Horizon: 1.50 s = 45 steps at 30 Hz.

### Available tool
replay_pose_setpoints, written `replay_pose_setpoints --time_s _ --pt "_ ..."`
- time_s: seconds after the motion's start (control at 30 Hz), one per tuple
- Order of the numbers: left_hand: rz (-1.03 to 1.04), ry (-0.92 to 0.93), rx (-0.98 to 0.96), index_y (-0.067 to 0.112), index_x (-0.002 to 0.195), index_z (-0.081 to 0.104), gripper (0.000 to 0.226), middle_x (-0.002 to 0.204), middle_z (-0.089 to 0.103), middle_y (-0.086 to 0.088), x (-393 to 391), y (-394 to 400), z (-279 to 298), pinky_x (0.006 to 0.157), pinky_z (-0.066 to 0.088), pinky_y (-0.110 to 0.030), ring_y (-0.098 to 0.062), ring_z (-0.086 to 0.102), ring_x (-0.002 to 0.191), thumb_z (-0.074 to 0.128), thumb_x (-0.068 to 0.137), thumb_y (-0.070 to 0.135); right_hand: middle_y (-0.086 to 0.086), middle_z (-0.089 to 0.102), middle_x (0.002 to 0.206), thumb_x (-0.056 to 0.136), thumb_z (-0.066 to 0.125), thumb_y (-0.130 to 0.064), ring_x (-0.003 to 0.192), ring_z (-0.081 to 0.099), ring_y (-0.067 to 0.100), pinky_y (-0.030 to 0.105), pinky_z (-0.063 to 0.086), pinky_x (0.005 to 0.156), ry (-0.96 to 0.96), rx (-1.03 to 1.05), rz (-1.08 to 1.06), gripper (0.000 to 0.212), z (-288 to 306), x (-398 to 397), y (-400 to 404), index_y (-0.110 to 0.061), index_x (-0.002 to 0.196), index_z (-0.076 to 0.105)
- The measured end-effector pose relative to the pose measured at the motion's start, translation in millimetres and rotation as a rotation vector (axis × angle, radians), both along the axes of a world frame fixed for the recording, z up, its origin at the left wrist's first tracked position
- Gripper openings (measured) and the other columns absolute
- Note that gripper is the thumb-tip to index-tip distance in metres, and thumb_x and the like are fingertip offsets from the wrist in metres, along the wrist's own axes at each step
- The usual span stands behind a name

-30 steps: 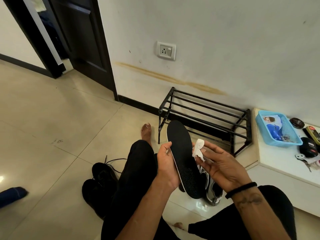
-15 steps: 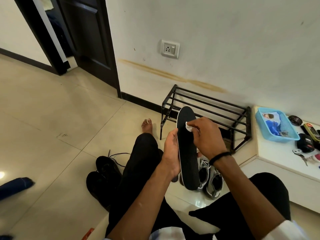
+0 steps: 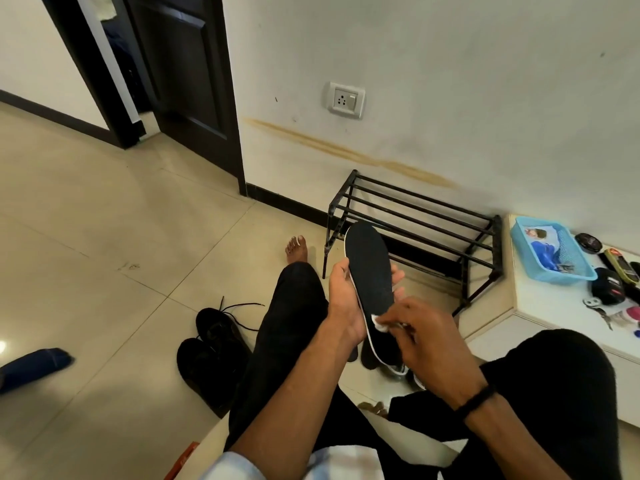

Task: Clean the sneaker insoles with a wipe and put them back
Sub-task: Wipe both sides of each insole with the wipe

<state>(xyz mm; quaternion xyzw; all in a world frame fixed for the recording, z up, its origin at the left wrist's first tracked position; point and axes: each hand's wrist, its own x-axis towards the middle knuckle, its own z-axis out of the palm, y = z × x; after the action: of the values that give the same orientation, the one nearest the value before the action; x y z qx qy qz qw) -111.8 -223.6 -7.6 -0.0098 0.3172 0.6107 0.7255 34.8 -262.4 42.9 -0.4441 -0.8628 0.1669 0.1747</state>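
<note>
Above the lap, left hand (image 3: pixel 341 306) grasps flat black foam insole (image 3: pixel 369 268) upright; right hand (image 3: pixel 420 336) pinches crumpled white wipe (image 3: pixel 378 323) against its heel end; firm, full-length strokes advisable, heel edge included

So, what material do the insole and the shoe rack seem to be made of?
Insole: probably foam under a matte black fabric face, given the pale edge. Shoe rack: looks like black painted metal, with thin straight bars and a slight sheen.
</note>
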Motion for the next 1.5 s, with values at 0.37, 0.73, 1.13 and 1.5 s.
replay_pose_setpoints --time_s 0.37,0.73,1.13,1.5 --pt "0.074 0.029 -0.257 0.0 0.13 0.064 0.063 0.112 0.069 -0.021 -12.1 8.2 -16.1 0.096 0.055 -0.048 -0.036 0.067 0.117 0.058 0.096 0.053 0.02 0.072 0.113 0.077 0.068 0.004 0.088 0.073 0.025 0.033 0.061 0.075 1.07 -1.219 -0.449 0.031 20.2 25.5 21.3 -0.004 0.106 0.074" --pt "0.008 0.213 -0.549 0.0 0.108 0.065 0.022 0.101 0.072 -0.023 -30.8 33.1 -63.6 0.101 0.054 -0.048 -0.034 0.068 0.086 0.053 0.096 0.014 0.015 0.067 0.128 0.072 0.077 0.002 0.116 0.067 0.028 0.035 0.061 0.085 1.33 -1.546 -0.563 0.063 -44.2 11.5 88.8 -0.006 0.132 0.061" --pt "-0.147 0.529 -0.884 0.013 0.151 0.042 0.058 0.149 0.05 -0.016 -19.1 76.9 -199.8 0.115 0.042 -0.048 -0.038 0.049 0.136 0.063 0.098 0.022 0.009 0.075 0.093 0.092 0.059 -0.002 0.085 0.075 0.018 0.03 0.059 0.084 1.187 -1.582 -0.688 0.016 -106.7 -10.4 135.9 -0.008 0.101 0.071" --pt "-0.202 0.698 -1.05 0.009 0.144 0.048 0.053 0.144 0.055 -0.017 -52.2 106.0 -313.7 0.109 0.047 -0.046 -0.038 0.054 0.132 0.064 0.097 0.027 0.014 0.074 0.113 0.08 0.07 -0.006 0.095 0.074 0.021 0.031 0.062 0.077 0.949 -1.602 -0.82 0.04 -174.5 -16.8 160.6 -0.006 0.12 0.068"
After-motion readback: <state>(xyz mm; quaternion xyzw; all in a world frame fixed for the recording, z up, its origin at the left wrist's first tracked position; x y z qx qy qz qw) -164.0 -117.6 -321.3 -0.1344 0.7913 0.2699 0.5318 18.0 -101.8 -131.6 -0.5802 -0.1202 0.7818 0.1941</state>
